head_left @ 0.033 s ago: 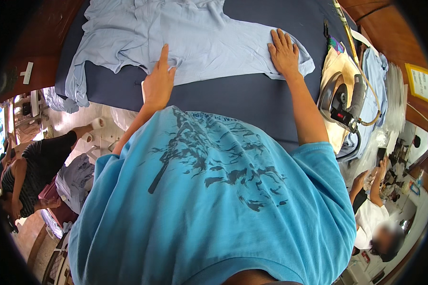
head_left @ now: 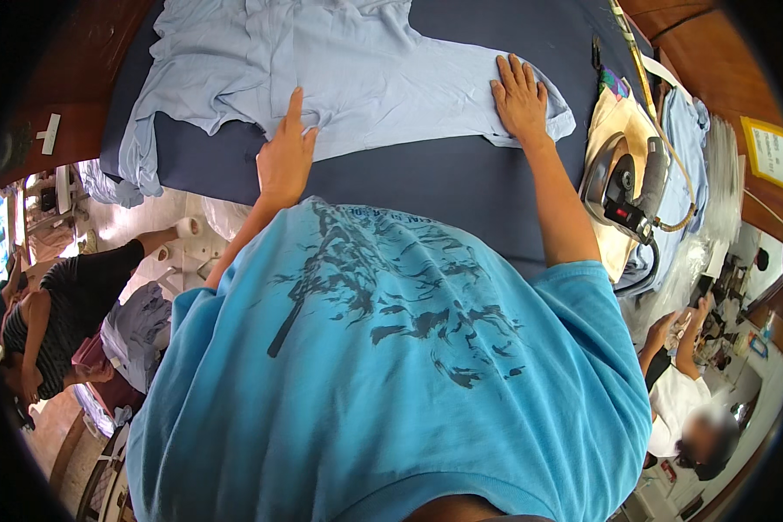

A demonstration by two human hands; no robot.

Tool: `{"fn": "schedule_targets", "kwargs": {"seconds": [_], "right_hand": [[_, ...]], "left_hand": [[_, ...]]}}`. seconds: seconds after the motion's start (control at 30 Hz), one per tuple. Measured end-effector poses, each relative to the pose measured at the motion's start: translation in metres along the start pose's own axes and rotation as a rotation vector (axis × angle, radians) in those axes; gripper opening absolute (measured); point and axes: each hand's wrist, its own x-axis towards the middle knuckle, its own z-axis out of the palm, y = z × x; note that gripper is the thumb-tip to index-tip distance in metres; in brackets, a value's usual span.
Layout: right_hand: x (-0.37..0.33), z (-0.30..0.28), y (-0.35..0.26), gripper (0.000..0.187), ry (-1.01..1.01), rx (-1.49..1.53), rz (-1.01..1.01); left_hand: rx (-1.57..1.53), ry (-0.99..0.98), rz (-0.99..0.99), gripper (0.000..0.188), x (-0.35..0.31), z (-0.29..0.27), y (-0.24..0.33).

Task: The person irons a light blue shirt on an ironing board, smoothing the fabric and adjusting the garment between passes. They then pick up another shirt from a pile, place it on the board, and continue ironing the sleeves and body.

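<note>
A light blue shirt point(head_left: 357, 83) lies spread over a dark blue padded ironing surface point(head_left: 391, 183), with one sleeve stretched toward the right. My right hand point(head_left: 520, 97) rests flat on that sleeve near its cuff, fingers apart, holding nothing. Over the shirt's near edge is my left hand point(head_left: 289, 152), its index finger pointing away from me along the cloth and its thumb held apart. The other left fingers are partly hidden. To the right of my right hand, an iron point(head_left: 625, 187) rests on a cream cloth point(head_left: 616, 122) with its handle upward.
A hose point(head_left: 648, 96) runs from above down to the iron. Folded blue garments point(head_left: 683, 130) and clear plastic sheets point(head_left: 722, 165) lie at the right. One person point(head_left: 70, 300) is at the left, another point(head_left: 679, 391) at the lower right. Wooden panels border both sides.
My left hand has drawn back slightly toward me and to the left. My right hand, the shirt and the iron stay in place. The person at the lower right has moved their hands.
</note>
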Motion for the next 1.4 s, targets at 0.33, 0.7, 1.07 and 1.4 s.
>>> {"fn": "schedule_targets", "kwargs": {"seconds": [0.33, 0.7, 1.07, 1.4], "right_hand": [[0.002, -0.011, -0.004, 0.051, -0.058, 0.032, 0.013], [-0.030, -0.058, -0.052, 0.023, -0.154, 0.518, -0.535], [0.005, -0.080, -0.051, 0.023, -0.904, 0.571, -0.053], [0.008, -0.013, -0.053, 0.048, -0.046, 0.093, -0.269]], "left_hand": [[0.218, 0.280, 0.235, 0.054, -0.011, 0.011, -0.025], [0.014, -0.068, 0.848, 0.029, 0.019, 0.035, 0.055], [0.104, -0.101, 0.915, 0.012, 0.038, 0.027, 0.044], [0.050, -0.027, 0.768, 0.014, 0.010, 0.044, 0.050]]}}
